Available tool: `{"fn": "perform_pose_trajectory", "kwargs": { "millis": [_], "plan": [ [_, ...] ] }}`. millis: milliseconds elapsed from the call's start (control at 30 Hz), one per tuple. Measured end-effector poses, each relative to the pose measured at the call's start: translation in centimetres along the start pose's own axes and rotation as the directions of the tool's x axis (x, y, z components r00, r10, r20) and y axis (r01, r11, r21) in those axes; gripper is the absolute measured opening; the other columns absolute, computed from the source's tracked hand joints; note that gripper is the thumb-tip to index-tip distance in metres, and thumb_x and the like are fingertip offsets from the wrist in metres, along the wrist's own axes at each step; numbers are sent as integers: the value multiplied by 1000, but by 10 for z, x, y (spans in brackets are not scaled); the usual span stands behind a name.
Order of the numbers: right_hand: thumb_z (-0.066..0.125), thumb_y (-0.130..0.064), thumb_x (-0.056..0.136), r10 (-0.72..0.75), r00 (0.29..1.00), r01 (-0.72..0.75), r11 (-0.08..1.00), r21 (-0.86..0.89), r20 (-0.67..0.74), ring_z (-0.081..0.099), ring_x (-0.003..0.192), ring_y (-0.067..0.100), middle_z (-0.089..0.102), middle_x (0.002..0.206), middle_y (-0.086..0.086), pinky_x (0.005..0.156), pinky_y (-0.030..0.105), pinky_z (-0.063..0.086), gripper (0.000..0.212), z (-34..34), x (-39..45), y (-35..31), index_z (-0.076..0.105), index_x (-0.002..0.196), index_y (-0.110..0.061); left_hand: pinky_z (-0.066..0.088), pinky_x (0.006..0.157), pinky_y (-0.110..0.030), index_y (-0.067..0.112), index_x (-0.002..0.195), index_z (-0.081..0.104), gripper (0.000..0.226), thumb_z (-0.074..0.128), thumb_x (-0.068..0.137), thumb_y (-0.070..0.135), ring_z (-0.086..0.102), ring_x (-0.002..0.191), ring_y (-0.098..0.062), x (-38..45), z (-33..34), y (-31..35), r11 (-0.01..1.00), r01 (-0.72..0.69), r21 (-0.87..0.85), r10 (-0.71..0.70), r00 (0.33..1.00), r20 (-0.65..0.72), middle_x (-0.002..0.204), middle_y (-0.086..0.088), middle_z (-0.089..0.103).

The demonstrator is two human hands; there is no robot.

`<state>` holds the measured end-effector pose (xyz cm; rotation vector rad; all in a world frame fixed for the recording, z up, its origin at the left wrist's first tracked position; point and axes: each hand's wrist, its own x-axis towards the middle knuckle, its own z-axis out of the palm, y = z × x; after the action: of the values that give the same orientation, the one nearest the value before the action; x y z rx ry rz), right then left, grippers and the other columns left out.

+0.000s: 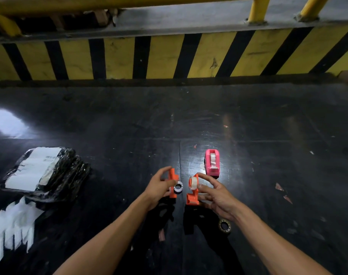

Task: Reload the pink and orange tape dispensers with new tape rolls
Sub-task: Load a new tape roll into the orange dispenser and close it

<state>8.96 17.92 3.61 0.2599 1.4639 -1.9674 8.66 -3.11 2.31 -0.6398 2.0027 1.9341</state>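
Observation:
The orange tape dispenser is split into two halves above the dark floor. My left hand (159, 187) grips one orange half (172, 180), and a small white core ring (178, 187) sticks out from its inner side. My right hand (214, 195) holds the other orange half (192, 197), which carries a clear tape roll (193, 183). The pink dispenser (212, 162) stands on the floor just beyond my right hand, with a clear roll seated in it. A dark tape roll (224, 225) lies flat on the floor under my right wrist.
A black plastic-wrapped parcel with a white label (44, 171) lies at the left. White paint marks (12, 231) cover the floor at lower left. A yellow-and-black striped kerb (169, 56) with yellow railing posts runs across the far side.

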Motion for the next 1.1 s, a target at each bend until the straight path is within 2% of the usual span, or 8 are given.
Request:
{"fn": "perform_pose_trajectory", "kwargs": {
  "millis": [67, 200, 300, 633, 733, 867, 1000, 1100],
  "plan": [
    [64, -7, 90, -8, 1000, 7, 1000, 5, 12, 73, 68, 20, 77, 93, 13, 62, 31, 60, 40, 5, 0, -2, 59, 124, -28, 58, 83, -45, 26, 128, 58, 54, 69, 84, -3, 65, 85, -28, -10, 2, 10, 994, 17, -106, -7, 995, 95, 107, -19, 61],
    [66, -12, 89, -42, 998, 42, 999, -12, 45, 73, 86, 32, 75, 105, 19, 74, 38, 58, 43, 12, -2, -6, 56, 127, -29, 61, 82, -43, 28, 132, 57, 56, 70, 85, 0, 68, 104, -37, -23, 5, 21, 986, 33, -166, 2, 978, 210, 126, -26, 57],
    [68, -16, 88, -59, 998, 59, 998, -2, 31, 74, 80, 27, 76, 99, 16, 67, 32, 61, 42, 14, -6, -7, 57, 126, -29, 61, 83, -42, 28, 135, 55, 57, 70, 86, 2, 63, 115, -41, -26, 6, 24, 989, 11, -150, 25, 971, 238, 130, -25, 55],
    [67, -14, 88, -81, 996, 80, 996, 28, 48, 74, 77, 25, 77, 94, 14, 64, 33, 60, 43, 11, -10, -4, 56, 128, -28, 59, 80, -33, 26, 141, 49, 69, 79, 79, 17, 71, 105, -27, -36, 11, 29, 995, 20, -99, 13, 945, 326, 129, -17, 59],
    [68, -16, 87, -89, 995, 88, 996, 13, 47, 72, 84, 29, 76, 101, 17, 78, 43, 60, 45, 10, -8, -4, 56, 128, -29, 59, 79, -33, 24, 143, 47, 66, 75, 85, 15, 72, 104, -26, -37, 12, 30, 995, 24, -96, 8, 948, 319, 126, -16, 62],
    [69, -15, 86, -95, 994, 96, 995, -12, 52, 71, 92, 34, 74, 107, 20, 99, 59, 48, 46, 7, -7, -6, 57, 129, -29, 60, 74, -31, 23, 146, 42, 55, 61, 95, 13, 72, 105, -25, -37, 10, 32, 992, 55, -110, -16, 945, 326, 127, -16, 65],
    [70, -16, 86, -103, 994, 104, 995, -5, 45, 68, 97, 38, 72, 113, 22, 100, 62, 46, 47, 9, -7, -8, 57, 129, -28, 59, 81, -38, 23, 146, 44, 53, 59, 96, 11, 70, 108, -26, -36, 10, 32, 993, 45, -106, -9, 949, 315, 127, -14, 64],
    [71, -17, 86, -113, 993, 113, 994, -6, 40, 71, 91, 34, 71, 114, 22, 96, 59, 51, 48, 10, -5, -7, 56, 130, -28, 61, 75, -34, 21, 144, 47, 50, 58, 96, 9, 69, 105, -25, -37, 12, 32, 992, 36, -120, 2, 955, 297, 123, -12, 62]
  ]
}}
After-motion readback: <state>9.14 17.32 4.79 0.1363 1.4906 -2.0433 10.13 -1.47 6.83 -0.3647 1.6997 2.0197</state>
